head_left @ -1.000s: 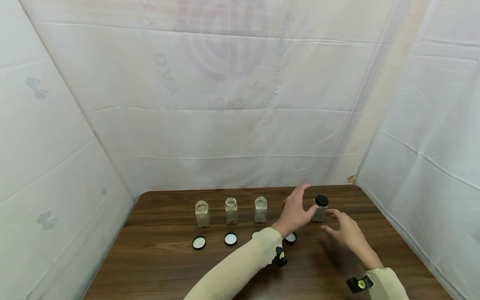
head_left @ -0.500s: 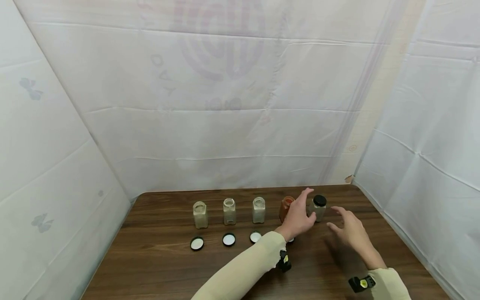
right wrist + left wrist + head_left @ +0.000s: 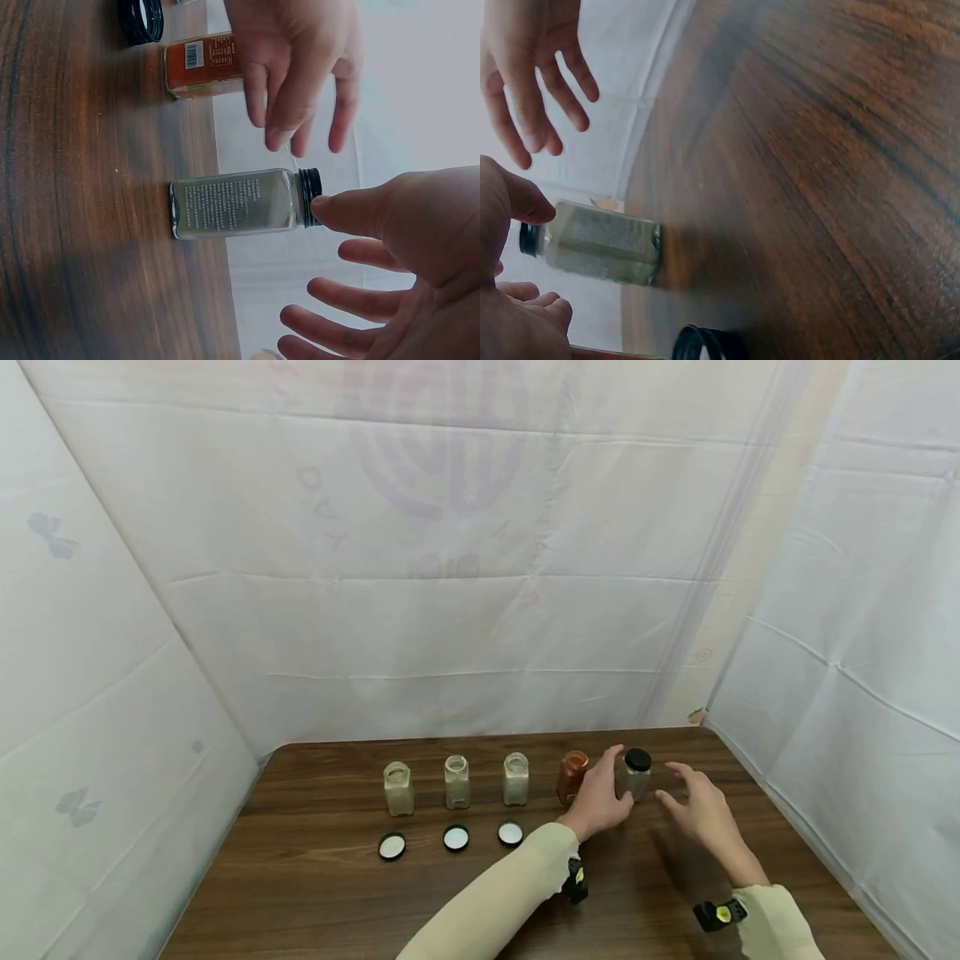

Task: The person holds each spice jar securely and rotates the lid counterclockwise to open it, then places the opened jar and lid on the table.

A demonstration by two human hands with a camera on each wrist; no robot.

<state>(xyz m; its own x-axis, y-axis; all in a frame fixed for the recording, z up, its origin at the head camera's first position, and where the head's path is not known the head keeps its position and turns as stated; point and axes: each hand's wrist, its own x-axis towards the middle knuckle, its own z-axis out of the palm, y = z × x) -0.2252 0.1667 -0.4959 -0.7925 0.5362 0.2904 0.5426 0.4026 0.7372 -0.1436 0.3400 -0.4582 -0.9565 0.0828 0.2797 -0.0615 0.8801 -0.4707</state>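
Note:
A glass spice jar (image 3: 633,787) with a black lid stands upright at the right of the row, its printed label facing the right wrist view. Close to its left side is my left hand (image 3: 598,799), thumb and fingers spread apart. My right hand (image 3: 705,817) hovers to the jar's right, fingers apart, with a gap to the jar in the head view. In the right wrist view my thumb (image 3: 352,210) overlaps the lid (image 3: 310,196). Neither hand holds anything. An uncapped jar of orange-red spice (image 3: 570,779) stands just left of my left hand, partly hidden by it.
Three uncapped jars of pale contents, a left one (image 3: 399,793), a middle one (image 3: 457,787) and a right one (image 3: 515,783), stand farther left. Upturned black lids (image 3: 455,838) lie before them. Another lid (image 3: 141,21) sits before the orange-red jar. White cloth (image 3: 450,635) encloses the wooden table (image 3: 315,893).
My left hand has moved slightly down and right toward the capped jar, uncovering the orange-red jar. The right hand has shifted slightly. The head view has turned a little.

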